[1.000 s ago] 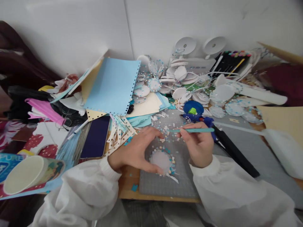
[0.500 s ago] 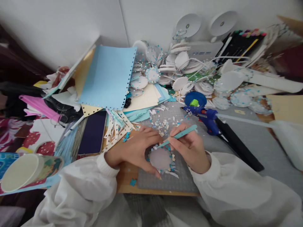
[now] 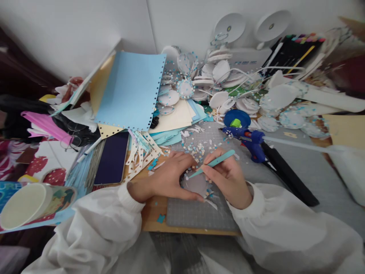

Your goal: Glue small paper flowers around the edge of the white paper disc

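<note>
A small round pale disc (image 3: 195, 184), its rim dotted with tiny blue and white stars, lies on the grey cutting mat (image 3: 196, 219). Around its left side curve the fingers and thumb of my left hand (image 3: 168, 177), closed on it. My right hand (image 3: 228, 175) pinches teal tweezers (image 3: 219, 159), whose tip points down and left to the disc's upper rim. Whether a star sits between the tips is too small to tell. Loose stars (image 3: 201, 146) are scattered just beyond both hands.
A blue glue gun (image 3: 251, 140) lies right of my hands, near a blue dish (image 3: 237, 118). Finished-looking decorated discs (image 3: 185, 88) pile up at the back. To the left are a phone (image 3: 111, 160), punched paper strips (image 3: 144, 150) and a paper cup (image 3: 25, 205).
My left thumb has moved up and right along the disc's lower edge, covering more of it. The disc sits slightly higher, and the tweezers' tip has shifted slightly left.
</note>
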Demonstrator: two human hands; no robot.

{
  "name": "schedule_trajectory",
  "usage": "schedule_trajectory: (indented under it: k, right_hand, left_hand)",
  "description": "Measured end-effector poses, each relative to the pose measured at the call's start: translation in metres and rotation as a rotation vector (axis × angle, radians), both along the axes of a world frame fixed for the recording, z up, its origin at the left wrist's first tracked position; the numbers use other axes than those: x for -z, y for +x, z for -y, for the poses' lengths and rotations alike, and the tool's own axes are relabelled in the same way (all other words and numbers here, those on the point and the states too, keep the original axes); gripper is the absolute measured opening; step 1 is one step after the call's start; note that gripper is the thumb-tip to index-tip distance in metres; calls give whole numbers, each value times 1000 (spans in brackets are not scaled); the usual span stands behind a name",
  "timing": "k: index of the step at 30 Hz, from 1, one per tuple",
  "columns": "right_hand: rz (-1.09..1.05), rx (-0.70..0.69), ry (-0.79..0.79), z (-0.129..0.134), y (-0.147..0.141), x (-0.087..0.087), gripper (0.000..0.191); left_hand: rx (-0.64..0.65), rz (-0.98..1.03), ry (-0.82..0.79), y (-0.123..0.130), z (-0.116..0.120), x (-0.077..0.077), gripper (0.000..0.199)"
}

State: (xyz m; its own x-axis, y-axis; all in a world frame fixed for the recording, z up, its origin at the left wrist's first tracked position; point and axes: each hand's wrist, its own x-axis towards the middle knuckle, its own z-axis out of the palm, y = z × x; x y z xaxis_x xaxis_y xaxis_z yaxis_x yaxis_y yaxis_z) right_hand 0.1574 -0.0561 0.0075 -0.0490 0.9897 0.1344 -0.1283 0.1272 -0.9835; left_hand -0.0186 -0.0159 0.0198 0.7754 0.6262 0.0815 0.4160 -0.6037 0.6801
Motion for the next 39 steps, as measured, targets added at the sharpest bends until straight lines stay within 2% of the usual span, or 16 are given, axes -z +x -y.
schedule_trajectory:
  k: [13, 23, 31, 39]
  right_hand:
    - [99, -74, 33, 1, 0, -1, 12]
    - [88, -64, 41, 0, -1, 1, 11]
    - [47, -48, -16, 0, -1, -1, 14]
    - [166, -72, 77, 3, 0, 3, 8]
  left_hand:
    - [5, -13, 15, 0, 0, -2, 63]
    - [13, -9, 28, 0, -1, -1, 62]
    - [7, -13, 15, -1, -1, 1, 60]
    - [16, -24, 14, 1, -2, -1, 61]
